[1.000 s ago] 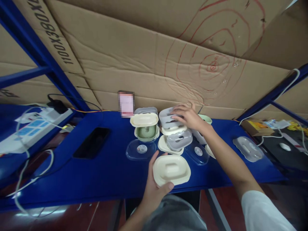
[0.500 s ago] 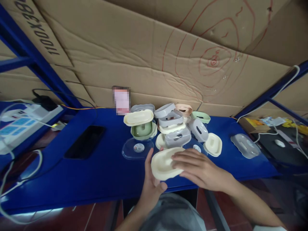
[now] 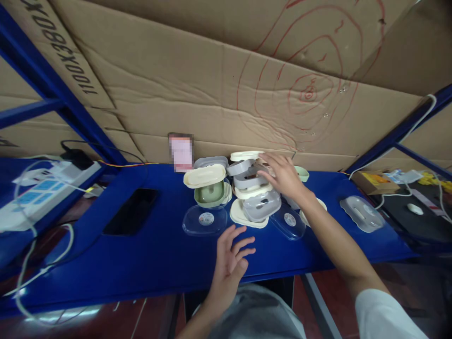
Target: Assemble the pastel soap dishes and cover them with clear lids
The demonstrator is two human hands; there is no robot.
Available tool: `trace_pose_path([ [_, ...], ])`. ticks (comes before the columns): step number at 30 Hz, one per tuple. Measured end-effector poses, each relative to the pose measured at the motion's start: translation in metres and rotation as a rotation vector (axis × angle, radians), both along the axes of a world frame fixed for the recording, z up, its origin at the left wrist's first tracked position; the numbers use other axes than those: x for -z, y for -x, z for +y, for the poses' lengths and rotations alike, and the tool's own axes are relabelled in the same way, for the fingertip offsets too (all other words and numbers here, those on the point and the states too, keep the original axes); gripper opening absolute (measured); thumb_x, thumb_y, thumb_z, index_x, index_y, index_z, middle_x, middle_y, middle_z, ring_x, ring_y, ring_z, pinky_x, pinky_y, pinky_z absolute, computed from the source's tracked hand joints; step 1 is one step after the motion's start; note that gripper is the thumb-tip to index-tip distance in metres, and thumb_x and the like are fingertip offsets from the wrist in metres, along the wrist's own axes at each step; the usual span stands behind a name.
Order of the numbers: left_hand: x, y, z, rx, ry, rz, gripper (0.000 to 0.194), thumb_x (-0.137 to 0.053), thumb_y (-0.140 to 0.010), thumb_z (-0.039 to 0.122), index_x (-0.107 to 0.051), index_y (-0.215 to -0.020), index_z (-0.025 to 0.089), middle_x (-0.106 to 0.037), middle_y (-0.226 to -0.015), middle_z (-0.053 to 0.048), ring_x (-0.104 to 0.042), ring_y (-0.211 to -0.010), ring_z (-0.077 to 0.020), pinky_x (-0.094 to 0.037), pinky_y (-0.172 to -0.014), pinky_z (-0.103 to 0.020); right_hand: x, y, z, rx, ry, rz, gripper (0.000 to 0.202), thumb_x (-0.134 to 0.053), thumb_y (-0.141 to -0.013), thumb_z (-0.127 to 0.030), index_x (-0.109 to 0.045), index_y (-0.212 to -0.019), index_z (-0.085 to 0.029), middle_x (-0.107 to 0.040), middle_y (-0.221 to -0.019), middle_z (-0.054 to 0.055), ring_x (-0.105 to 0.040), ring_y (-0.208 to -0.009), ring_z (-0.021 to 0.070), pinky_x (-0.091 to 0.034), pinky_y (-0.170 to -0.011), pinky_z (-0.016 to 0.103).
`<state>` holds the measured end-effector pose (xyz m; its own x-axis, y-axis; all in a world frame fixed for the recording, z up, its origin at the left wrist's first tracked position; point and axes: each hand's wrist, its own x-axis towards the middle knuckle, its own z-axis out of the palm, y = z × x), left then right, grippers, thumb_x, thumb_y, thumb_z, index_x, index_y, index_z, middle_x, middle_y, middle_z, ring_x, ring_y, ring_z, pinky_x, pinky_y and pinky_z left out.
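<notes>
My right hand (image 3: pixel 282 174) reaches over the back of a pile of plastic soap dish parts. Its fingers are at the right end of a cream soap dish (image 3: pixel 243 155), with the thumb apart below; the exact grip is partly hidden. Under and in front of that hand are grey slotted pieces (image 3: pixel 250 178). My left hand (image 3: pixel 231 263) hovers near the table's front edge, fingers loosely spread and holding nothing. Nearest to it are a cream piece (image 3: pixel 238 215), a grey piece under a clear cover (image 3: pixel 262 205), and a clear lid (image 3: pixel 189 222) with a round sticker.
A green dish (image 3: pixel 208 197) sits below another cream dish (image 3: pixel 205 176) on the blue table (image 3: pixel 158 263). Another clear lid (image 3: pixel 287 230) lies right of centre. A black phone (image 3: pixel 130 212) and a power strip (image 3: pixel 42 197) are leftward; a grey covered dish (image 3: pixel 363 214) is rightward.
The cream dish has gone from between both hands to the back of the pile with my right hand. My left hand has let go of it and stays in front.
</notes>
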<state>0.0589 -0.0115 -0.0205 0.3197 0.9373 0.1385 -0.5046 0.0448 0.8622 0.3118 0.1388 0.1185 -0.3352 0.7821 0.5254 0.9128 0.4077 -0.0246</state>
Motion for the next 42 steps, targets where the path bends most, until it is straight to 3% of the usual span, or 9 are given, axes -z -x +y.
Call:
trace_pose_path([
  [4,-0.002,0.001,0.001,0.028,-0.012,0.008,0.057,-0.067,-0.101,0.054,-0.043,-0.151,0.038,-0.052,-0.152,-0.013,-0.066,-0.127,-0.0337,-0.060,-0.100,-0.050,0.013,-0.093,-0.065,0.264,-0.129,0.082,0.050,-0.050,-0.108,-0.052,-0.063,-0.147,-0.024,-0.068,-0.145,0.015,-0.061,-0.136,0.0351,-0.046,-0.113,0.055],
  [6,-0.004,0.001,0.002,0.037,-0.006,0.012,0.054,-0.066,-0.102,0.052,-0.045,-0.149,0.036,-0.053,-0.150,-0.013,-0.067,-0.126,-0.0331,-0.060,-0.099,-0.049,0.034,-0.159,-0.109,0.505,-0.211,0.099,0.055,-0.050,-0.105,-0.059,-0.068,-0.144,-0.023,-0.069,-0.141,0.021,-0.064,-0.132,0.0367,-0.046,-0.113,0.055],
  [9,-0.007,0.000,0.003,0.041,0.005,0.034,0.048,-0.065,-0.103,0.052,-0.050,-0.144,0.033,-0.054,-0.148,-0.013,-0.068,-0.123,-0.0322,-0.061,-0.096,-0.049,0.081,-0.246,-0.173,0.944,-0.301,0.144,0.078,-0.052,-0.088,-0.085,-0.068,-0.144,-0.033,-0.059,-0.152,0.026,-0.051,-0.143,0.0521,-0.035,-0.109,0.075],
  [13,-0.009,-0.002,0.003,0.046,0.020,0.086,0.041,-0.064,-0.104,0.051,-0.056,-0.138,0.029,-0.058,-0.144,-0.013,-0.069,-0.117,-0.0298,-0.062,-0.093,-0.046,0.133,-0.293,-0.231,0.966,-0.070,0.256,0.096,-0.055,-0.069,-0.100,-0.069,-0.141,-0.038,-0.061,-0.146,0.026,-0.060,-0.134,0.0535,-0.048,-0.095,0.071],
  [19,-0.007,-0.002,0.000,0.123,-0.021,0.127,0.037,-0.068,-0.102,0.046,-0.060,-0.133,0.028,-0.064,-0.135,-0.012,-0.070,-0.112,-0.0260,-0.061,-0.095,-0.042,0.132,-0.207,-0.249,0.827,-0.246,0.373,0.084,-0.059,-0.090,-0.079,-0.060,-0.153,-0.024,-0.058,-0.155,0.020,-0.052,-0.146,0.0452,-0.044,-0.117,0.065],
  [26,-0.003,-0.019,-0.011,0.232,-0.203,0.227,0.079,-0.075,-0.098,0.034,-0.028,-0.161,0.044,-0.042,-0.165,-0.011,-0.059,-0.139,-0.0311,-0.059,-0.106,-0.048,0.122,-0.074,-0.219,0.376,-0.155,0.438,0.072,-0.071,-0.098,-0.046,-0.046,-0.163,-0.030,-0.046,-0.166,0.015,-0.047,-0.152,0.0389,-0.044,-0.121,0.062],
  [30,-0.005,-0.041,-0.017,0.108,-0.530,0.688,0.075,-0.071,-0.098,0.024,-0.034,-0.161,0.040,-0.036,-0.170,-0.013,-0.051,-0.147,-0.0361,-0.058,-0.105,-0.053,0.126,-0.054,-0.195,0.293,-0.064,0.413,0.068,-0.072,-0.099,-0.042,-0.048,-0.161,-0.034,-0.044,-0.168,0.013,-0.047,-0.153,0.0381,-0.047,-0.120,0.060],
  [34,-0.008,-0.049,-0.016,0.061,-0.967,1.089,0.048,-0.072,-0.098,0.024,-0.058,-0.144,0.028,-0.049,-0.163,-0.013,-0.054,-0.143,-0.0384,-0.052,-0.106,-0.058,0.127,-0.054,-0.192,0.232,-0.041,0.406,0.069,-0.069,-0.101,-0.040,-0.043,-0.164,-0.034,-0.040,-0.170,0.012,-0.043,-0.155,0.0384,-0.047,-0.121,0.060],
  [42,-0.008,-0.023,-0.011,-0.238,-1.083,1.264,0.033,-0.064,-0.104,0.027,-0.063,-0.136,0.020,-0.070,-0.130,-0.012,-0.070,-0.109,-0.0302,-0.051,-0.090,-0.046,0.126,-0.036,-0.204,-0.033,0.062,0.331,0.066,-0.065,-0.103,-0.039,-0.043,-0.165,-0.031,-0.031,-0.174,0.013,-0.040,-0.157,0.0392,-0.046,-0.121,0.060],
])
